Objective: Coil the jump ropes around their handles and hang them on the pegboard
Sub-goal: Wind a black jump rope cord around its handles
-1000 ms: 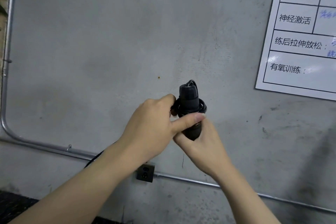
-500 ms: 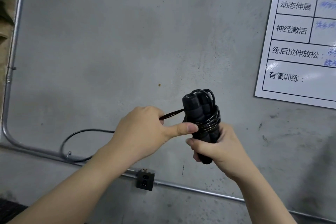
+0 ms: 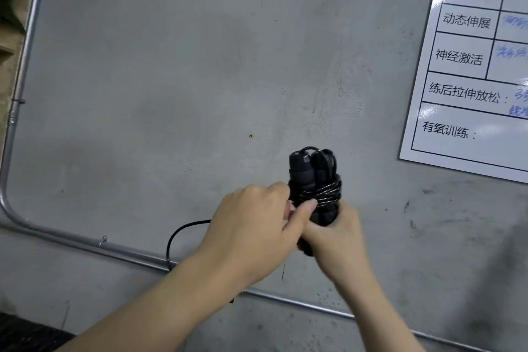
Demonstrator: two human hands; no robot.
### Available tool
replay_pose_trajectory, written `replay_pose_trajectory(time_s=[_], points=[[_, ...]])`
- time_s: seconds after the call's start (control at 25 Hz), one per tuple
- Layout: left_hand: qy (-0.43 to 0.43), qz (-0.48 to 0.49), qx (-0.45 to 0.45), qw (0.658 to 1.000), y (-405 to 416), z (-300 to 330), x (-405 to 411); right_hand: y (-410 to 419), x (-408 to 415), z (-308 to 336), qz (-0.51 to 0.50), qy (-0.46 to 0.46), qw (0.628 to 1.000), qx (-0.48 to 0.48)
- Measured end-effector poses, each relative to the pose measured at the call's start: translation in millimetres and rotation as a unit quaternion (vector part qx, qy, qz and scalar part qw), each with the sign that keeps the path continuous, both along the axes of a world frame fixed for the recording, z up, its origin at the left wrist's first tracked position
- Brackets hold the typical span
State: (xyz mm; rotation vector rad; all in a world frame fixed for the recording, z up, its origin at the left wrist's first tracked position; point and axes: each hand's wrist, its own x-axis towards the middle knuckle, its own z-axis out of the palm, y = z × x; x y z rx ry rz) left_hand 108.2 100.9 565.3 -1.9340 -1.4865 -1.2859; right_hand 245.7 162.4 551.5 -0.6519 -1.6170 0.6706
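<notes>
Grey concrete wall (image 3: 171, 80), crossed by a metal conduit (image 3: 85, 241) along its lower edge; white printed chart (image 3: 468, 71) at the upper right corner. Before the wall's lower middle, two black handles (image 3: 310, 177) held upright side by side, bound with several turns of jump rope (image 3: 325, 193). Right hand (image 3: 337, 234) clamped round the lower handles, presumably to steady the bundle. Left hand (image 3: 251, 226) closed on the free cord at the coil's left side, thumb pressed against the turns, apparently keeping tension. Slack loop (image 3: 183, 233) hanging left below the left wrist: coiling unfinished. No pegboard in view.
</notes>
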Motion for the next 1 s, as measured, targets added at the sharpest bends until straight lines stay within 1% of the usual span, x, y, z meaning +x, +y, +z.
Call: replay_pose_trajectory(time_s=[0.08,0.2,0.28,0.36,0.48,0.52,0.6,0.64,0.72,0.76,0.8,0.84,0.92,1.0], points=[[-0.022,0.039,-0.027,0.999,0.6,-4.0,0.7,4.3,-15.1,-18.5,-0.047,-0.005,0.999,0.002],[-0.027,0.106,-0.068,0.992,4.3,-8.5,-4.1,4.3,-26.2,-38.7,-0.134,-0.040,0.990,0.015],[-0.040,0.110,-0.079,0.990,5.9,-9.1,-6.5,0.1,-27.1,-41.8,-0.183,-0.072,0.980,0.040],[-0.063,0.089,-0.080,0.991,5.5,-6.8,-8.7,-7.2,-28.3,-41.0,-0.183,-0.075,0.978,0.066],[-0.099,0.034,-0.079,0.991,10.8,0.7,-20.3,-19.0,-27.3,-31.1,-0.123,-0.074,0.987,0.074],[-0.109,0.011,-0.082,0.991,14.1,3.4,-27.0,-20.4,-25.1,-25.9,-0.083,-0.073,0.992,0.057],[-0.119,-0.038,-0.086,0.988,21.1,6.8,-38.7,-19.3,-18.3,-16.8,0.044,-0.054,0.997,-0.018],[-0.124,-0.067,-0.086,0.986,23.2,6.8,-41.4,-18.0,-15.3,-14.4,0.122,-0.039,0.989,-0.069],[-0.141,-0.143,-0.083,0.976,24.7,4.5,-41.1,-17.0,-13.8,-13.0,0.274,0.001,0.949,-0.158],[-0.151,-0.183,-0.086,0.968,25.7,3.2,-40.1,-17.7,-14.4,-12.1,0.321,0.012,0.930,-0.177],[-0.158,-0.214,-0.096,0.959,25.7,2.9,-39.2,-17.5,-14.4,-12.5,0.336,0.008,0.926,-0.173],[-0.159,-0.224,-0.108,0.955,25.7,3.7,-39.8,-17.1,-14.0,-12.2,0.325,-0.006,0.933,-0.153],[-0.154,-0.199,-0.123,0.960,24.2,7.1,-43.5,-15.3,-12.8,-10.1,0.260,-0.036,0.960,-0.100],[-0.156,-0.152,-0.127,0.968,20.7,10.6,-45.9,-13.9,-10.0,-8.1,0.190,-0.043,0.978,-0.073]])
